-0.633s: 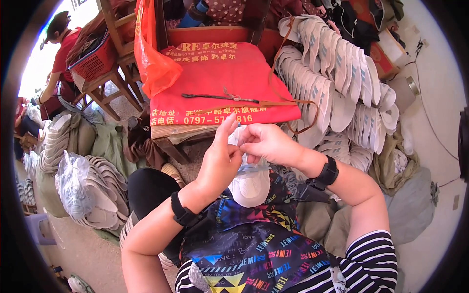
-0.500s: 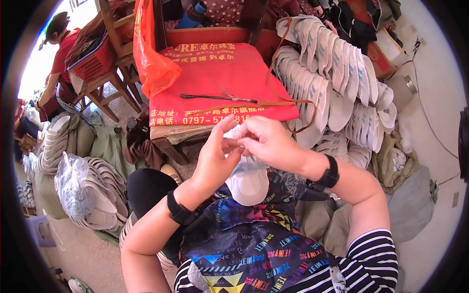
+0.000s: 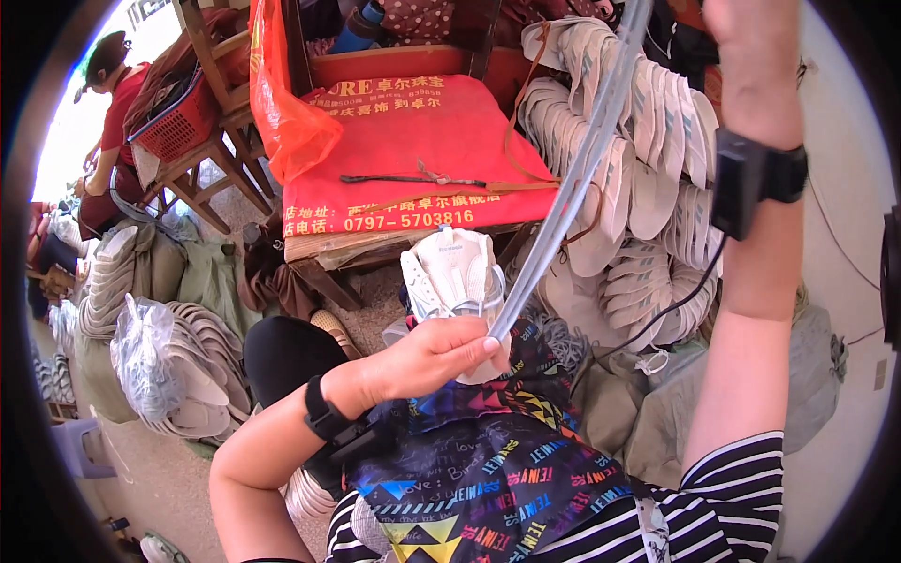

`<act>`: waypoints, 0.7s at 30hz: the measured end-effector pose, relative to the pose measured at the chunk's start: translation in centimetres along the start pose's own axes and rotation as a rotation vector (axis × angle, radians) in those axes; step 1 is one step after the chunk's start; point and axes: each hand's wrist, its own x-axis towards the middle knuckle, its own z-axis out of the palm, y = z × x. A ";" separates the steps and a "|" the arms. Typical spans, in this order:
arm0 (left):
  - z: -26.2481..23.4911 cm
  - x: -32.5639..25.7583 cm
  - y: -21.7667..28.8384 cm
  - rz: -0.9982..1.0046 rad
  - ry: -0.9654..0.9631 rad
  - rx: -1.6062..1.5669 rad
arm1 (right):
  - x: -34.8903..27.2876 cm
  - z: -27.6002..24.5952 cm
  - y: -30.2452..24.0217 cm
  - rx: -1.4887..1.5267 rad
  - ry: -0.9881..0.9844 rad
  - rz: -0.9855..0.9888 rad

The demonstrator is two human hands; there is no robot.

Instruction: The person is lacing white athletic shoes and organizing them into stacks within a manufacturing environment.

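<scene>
On my lap lies a white shoe upper (image 3: 450,267), its tongue end pointing away from me and grey-white lacing across it. My left hand (image 3: 436,357) is closed at its near end, thumb and finger pinching pale grey shoelaces (image 3: 572,202). From that pinch the strands run taut up and right, leaving the picture at the top. My right hand (image 3: 755,38) is raised high at the top right; its fingers are cut off by the picture's edge, so its hold on the laces is not visible.
Ahead stands a wooden chair with a red cover (image 3: 404,150), a thin dark tool (image 3: 413,181) lying on it. Stacked shoe uppers (image 3: 648,122) rise at the right. More, under clear plastic (image 3: 145,357), sit at the left. A person in red (image 3: 122,122) is far left.
My hands were together over the shoe upper. Now my right hand has swung far up and right, and the laces stretch out long. My left hand has come down nearer my lap.
</scene>
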 end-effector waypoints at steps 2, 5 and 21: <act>0.2 -0.5 3.8 0.071 0.072 0.003 | -2.0 -1.1 2.1 -0.267 -0.101 0.221; -1.1 -1.6 7.2 0.201 0.305 -0.269 | -9.2 -1.6 6.9 -0.619 -0.364 0.263; -2.3 1.4 3.8 0.185 0.607 -0.074 | -28.5 2.0 3.5 -0.366 -1.011 0.543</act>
